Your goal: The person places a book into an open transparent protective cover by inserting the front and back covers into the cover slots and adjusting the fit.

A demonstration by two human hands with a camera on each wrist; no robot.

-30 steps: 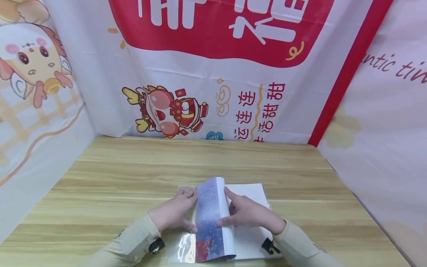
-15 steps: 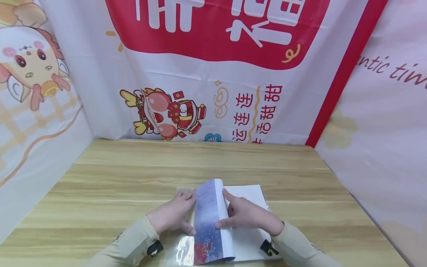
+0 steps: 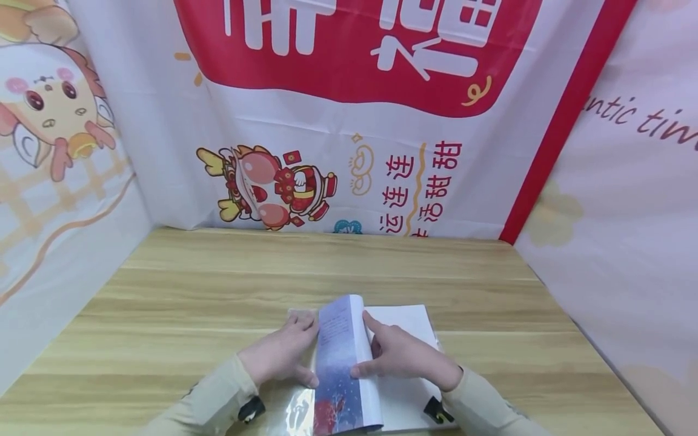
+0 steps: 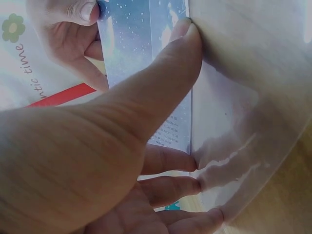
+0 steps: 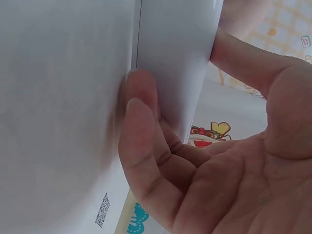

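A book with a blue cover (image 3: 337, 354), printed with snow, a red patch and small text, lies open near the table's front. Its cover curls upward, and a white page (image 3: 402, 315) shows at the right. Clear plastic film (image 3: 297, 409) sticks out past the cover's left edge. My left hand (image 3: 285, 352) rests on that film, its thumb pressing at the cover's edge. In the left wrist view the other fingertips touch the film (image 4: 239, 117). My right hand (image 3: 408, 356) pinches the curled cover between thumb and fingers; the right wrist view shows its white inner side (image 5: 170, 34).
The wooden table (image 3: 262, 266) extends behind and to both sides of the book. A printed cloth (image 3: 305, 109) hangs at the back, with more printed cloth at left and right. A small square code (image 5: 102, 210) shows on the white sheet in the right wrist view.
Both hands and the book hold nearly the same pose. The head view has shifted slightly, so everything sits a little lower and further left.
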